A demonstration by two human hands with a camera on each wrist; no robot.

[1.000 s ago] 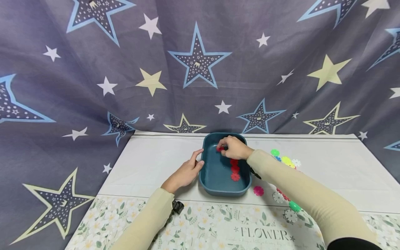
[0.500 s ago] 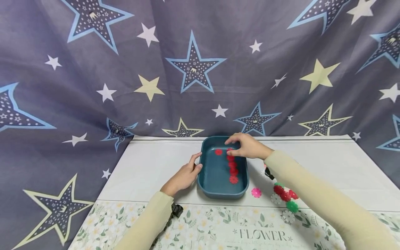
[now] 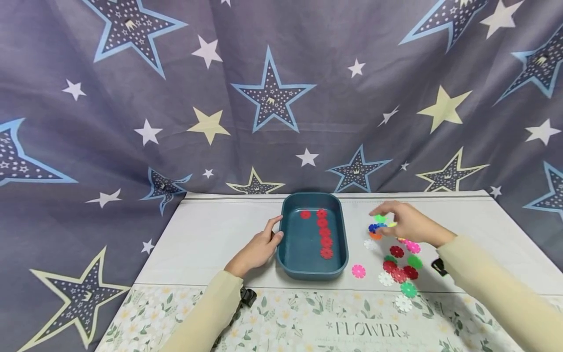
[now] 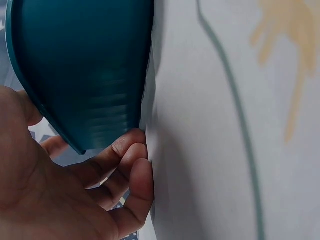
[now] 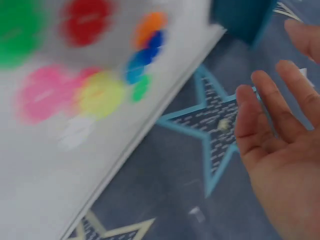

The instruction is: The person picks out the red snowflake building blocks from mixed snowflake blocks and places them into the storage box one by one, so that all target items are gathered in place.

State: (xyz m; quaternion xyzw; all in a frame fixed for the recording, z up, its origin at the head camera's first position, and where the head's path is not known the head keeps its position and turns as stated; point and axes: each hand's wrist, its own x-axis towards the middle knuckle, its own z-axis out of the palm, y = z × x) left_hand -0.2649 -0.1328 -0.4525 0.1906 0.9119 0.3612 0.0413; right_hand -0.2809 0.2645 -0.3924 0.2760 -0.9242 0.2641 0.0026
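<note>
Loose flower discs are littering the desk right of your teal tray, several overlapping; your right hand is hanging over the far ones and blocking some from view, fingers spread, holding nothing. One pink disc is sitting alone just right of the tray. A starry curtain is hanging behind. Your left hand is touching the tray's left side, fingers loosely bent. The round-cornered tray is standing upright; red discs are lining its right side inside, one lying apart, far left.
</note>
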